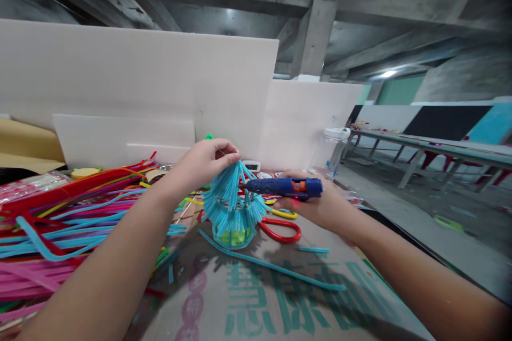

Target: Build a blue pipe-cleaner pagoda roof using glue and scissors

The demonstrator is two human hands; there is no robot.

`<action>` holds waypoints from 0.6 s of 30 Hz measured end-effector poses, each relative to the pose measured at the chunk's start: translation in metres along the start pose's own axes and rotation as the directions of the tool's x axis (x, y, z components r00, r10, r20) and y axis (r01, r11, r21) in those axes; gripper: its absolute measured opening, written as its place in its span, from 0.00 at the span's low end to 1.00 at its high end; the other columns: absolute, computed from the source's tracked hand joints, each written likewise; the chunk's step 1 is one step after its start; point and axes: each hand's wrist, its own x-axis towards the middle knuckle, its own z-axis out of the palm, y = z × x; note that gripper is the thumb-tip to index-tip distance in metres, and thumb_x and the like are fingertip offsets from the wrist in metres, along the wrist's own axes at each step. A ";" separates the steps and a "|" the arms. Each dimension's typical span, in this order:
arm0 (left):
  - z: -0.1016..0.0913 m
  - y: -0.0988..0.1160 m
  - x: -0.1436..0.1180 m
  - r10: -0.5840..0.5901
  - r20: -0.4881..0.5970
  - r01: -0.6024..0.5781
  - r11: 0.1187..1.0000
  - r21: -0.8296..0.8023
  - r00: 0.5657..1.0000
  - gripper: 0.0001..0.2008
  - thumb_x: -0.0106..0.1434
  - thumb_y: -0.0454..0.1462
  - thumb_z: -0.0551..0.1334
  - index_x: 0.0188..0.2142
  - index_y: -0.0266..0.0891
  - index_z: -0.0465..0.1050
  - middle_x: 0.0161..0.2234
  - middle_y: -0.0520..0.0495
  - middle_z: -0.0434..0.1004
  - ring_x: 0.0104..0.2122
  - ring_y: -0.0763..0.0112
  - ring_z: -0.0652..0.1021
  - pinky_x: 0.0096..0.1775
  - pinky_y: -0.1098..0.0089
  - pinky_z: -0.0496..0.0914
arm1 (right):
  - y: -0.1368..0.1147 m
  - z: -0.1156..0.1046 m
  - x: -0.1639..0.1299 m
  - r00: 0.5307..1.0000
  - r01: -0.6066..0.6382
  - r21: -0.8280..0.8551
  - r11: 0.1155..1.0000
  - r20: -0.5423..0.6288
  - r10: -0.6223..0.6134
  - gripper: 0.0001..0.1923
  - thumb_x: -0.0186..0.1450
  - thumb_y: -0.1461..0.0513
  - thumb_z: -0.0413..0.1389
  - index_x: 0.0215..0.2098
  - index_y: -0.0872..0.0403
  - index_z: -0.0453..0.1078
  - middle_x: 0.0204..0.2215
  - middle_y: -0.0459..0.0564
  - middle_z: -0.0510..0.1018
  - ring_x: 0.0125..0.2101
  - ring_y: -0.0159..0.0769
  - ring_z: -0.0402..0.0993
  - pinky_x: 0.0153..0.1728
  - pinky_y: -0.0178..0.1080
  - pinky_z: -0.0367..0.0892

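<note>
Bare forearms reach in from the bottom corners, over a sheet of cardboard [280, 298] printed with large teal characters. Far out to the left of the left hand lies a heap of pipe cleaners [60, 229] in pink, red, blue and yellow, spread across the cardboard's left edge. The left hand [202, 162] is pinched shut on the top of a blue pipe-cleaner bundle [232, 200], thumb and fingertips closed around the gathered upper ends, so that the strands fan downward from the grip. Below that hand, at the bundle's foot, sits a small clear cup [234, 237] with something green inside; the hanging strands cover its upper part. A single long blue strand [272, 265] lies on the cardboard below and to the right of the cup. Red-handled scissors [282, 229] lie just under the right hand, and a yellow loop [284, 214] shows beside them. The right hand [316, 205] is clenched around a blue glue gun [286, 186] with an orange trigger, held level, its nozzle pointing left and meeting the bundle's side just below the left hand's fingers. Beyond the right hand stands a clear plastic bottle [334, 152] with a white lid, against white foam boards [160, 96]. Farther right, well apart, long tables [432, 146] run along the room.
</note>
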 end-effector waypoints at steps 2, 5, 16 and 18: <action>0.000 -0.001 0.001 0.005 0.003 -0.005 1.000 0.011 1.000 0.08 0.62 0.40 0.59 0.34 0.40 0.75 0.19 0.53 0.69 0.24 0.71 0.72 0.26 0.73 0.61 | -0.002 0.000 -0.001 1.000 -0.004 0.013 1.000 0.016 0.004 0.17 0.56 0.53 0.64 0.42 0.51 0.74 0.32 0.48 0.80 0.29 0.37 0.75 0.27 0.35 0.67; 0.000 -0.003 0.002 0.015 -0.001 -0.015 0.999 0.033 1.000 0.10 0.62 0.41 0.59 0.35 0.39 0.76 0.21 0.52 0.71 0.24 0.71 0.72 0.26 0.73 0.62 | -0.005 -0.001 -0.001 1.000 -0.022 0.011 1.000 0.022 0.022 0.17 0.56 0.53 0.64 0.42 0.51 0.75 0.34 0.48 0.81 0.30 0.37 0.75 0.28 0.35 0.68; 0.000 -0.001 0.000 -0.002 -0.003 0.002 1.000 0.002 1.000 0.10 0.62 0.42 0.60 0.34 0.40 0.76 0.18 0.52 0.68 0.24 0.69 0.73 0.25 0.72 0.62 | 0.002 -0.001 -0.002 0.994 0.108 -0.046 0.993 0.020 -0.107 0.18 0.57 0.52 0.64 0.43 0.49 0.74 0.40 0.48 0.82 0.35 0.39 0.77 0.31 0.36 0.69; 0.000 -0.002 0.001 -0.003 -0.001 0.003 1.000 0.004 1.000 0.10 0.62 0.43 0.60 0.34 0.40 0.76 0.17 0.52 0.68 0.23 0.69 0.73 0.25 0.72 0.62 | 0.003 -0.002 -0.002 0.995 0.099 -0.050 0.994 0.033 -0.098 0.19 0.57 0.51 0.64 0.44 0.50 0.74 0.40 0.49 0.82 0.35 0.39 0.77 0.30 0.36 0.69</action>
